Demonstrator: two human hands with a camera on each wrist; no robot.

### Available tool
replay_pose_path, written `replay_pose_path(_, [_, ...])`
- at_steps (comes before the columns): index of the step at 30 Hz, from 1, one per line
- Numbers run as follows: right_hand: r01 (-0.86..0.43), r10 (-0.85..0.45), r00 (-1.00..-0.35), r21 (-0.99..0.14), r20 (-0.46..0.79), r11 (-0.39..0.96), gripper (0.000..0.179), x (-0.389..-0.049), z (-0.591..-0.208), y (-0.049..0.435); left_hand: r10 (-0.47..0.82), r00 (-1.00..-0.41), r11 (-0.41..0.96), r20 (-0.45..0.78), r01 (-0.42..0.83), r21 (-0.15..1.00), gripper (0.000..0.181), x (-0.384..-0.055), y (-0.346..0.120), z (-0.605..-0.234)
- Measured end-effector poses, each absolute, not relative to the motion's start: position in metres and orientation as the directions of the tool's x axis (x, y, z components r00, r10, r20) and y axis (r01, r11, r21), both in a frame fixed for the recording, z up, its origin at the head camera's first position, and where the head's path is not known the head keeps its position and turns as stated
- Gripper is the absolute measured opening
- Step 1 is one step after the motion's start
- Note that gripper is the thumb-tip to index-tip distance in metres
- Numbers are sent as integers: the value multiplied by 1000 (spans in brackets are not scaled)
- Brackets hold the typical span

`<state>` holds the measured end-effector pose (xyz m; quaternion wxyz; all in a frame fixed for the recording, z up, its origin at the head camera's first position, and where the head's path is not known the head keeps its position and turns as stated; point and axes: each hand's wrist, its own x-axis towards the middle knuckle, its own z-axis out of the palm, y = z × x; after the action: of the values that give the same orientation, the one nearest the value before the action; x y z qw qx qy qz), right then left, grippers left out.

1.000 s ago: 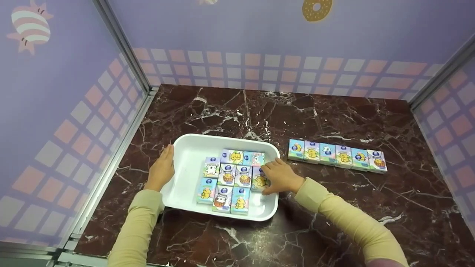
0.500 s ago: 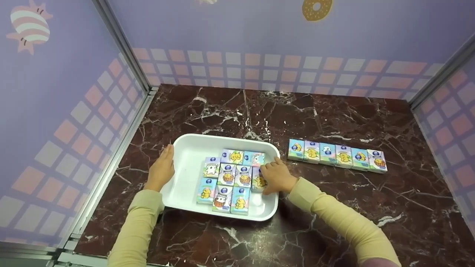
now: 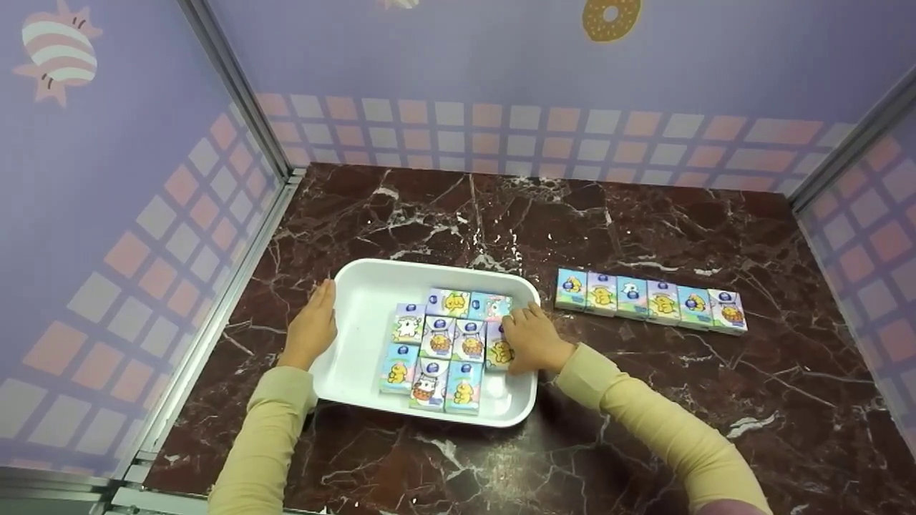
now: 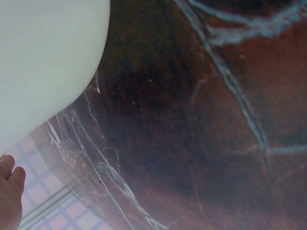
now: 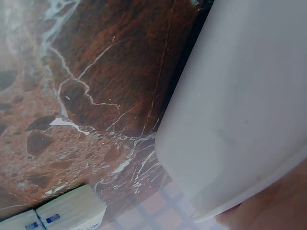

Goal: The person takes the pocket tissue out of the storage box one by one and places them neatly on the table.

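A white plastic tray (image 3: 365,357) holds several pocket tissue packs (image 3: 436,336) with cartoon animals on them, laid close together towards its right side. My left hand (image 3: 310,329) rests with straight fingers along the tray's left wall; its fingertips (image 4: 18,175) show beside the tray (image 4: 48,57) in the left wrist view. Over the right rim reaches my right hand (image 3: 535,340), thumb and fingers around the rightmost tissue pack (image 3: 499,350), which the hand partly covers. In the right wrist view, the tray's outer wall (image 5: 230,105) hides most of that hand (image 5: 273,206).
To the right of the tray, several more tissue packs (image 3: 647,300) lie in a touching row on the dark marble table (image 3: 458,472). Purple panels (image 3: 458,57) with pink and white squares wall in the back and sides.
My right hand and forearm have shifted slightly left, farther over the rightmost pack. The left hand, tray and row of packs have stayed put.
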<state>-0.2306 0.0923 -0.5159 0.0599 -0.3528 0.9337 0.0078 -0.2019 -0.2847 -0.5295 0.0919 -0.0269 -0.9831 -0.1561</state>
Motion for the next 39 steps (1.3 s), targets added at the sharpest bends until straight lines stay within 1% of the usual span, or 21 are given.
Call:
replay_pose_path(6, [-701, -702, -712, -59, -5, 711, 62, -230, -517, 96, 16, -986, 951, 168, 67, 302, 50, -201, -284, -529])
replay_pose_path(9, [-721, -718, -693, -67, 65, 690, 68, -231, -518, 97, 15, -985, 951, 170, 66, 302, 50, -201, -284, -529])
replay_pose_path(12, [-724, -716, -690, -98, 108, 683, 74, -232, -519, 97, 15, -985, 950, 173, 68, 303, 50, -201, -285, -530])
replay_pose_path(18, [-726, -713, -687, -162, 141, 668, 76, -235, -520, 100, 13, -985, 951, 173, 66, 303, 49, -201, -284, -530])
replay_pose_path(27, [-735, -695, -678, -205, 242, 646, 77, -236, -513, 105, 21, -987, 949, 159, 70, 307, 49, -201, -284, -528])
replay_pose_path(33, [-716, -664, -699, -271, 267, 644, 82, -241, -503, 115, 17, -991, 950, 134, 58, 307, 50, -201, -284, -527])
replay_pose_path(39, [-714, -641, -700, -275, 316, 644, 82, -250, -497, 129, 14, -990, 953, 141, 56, 297, 50, -201, -283, -527])
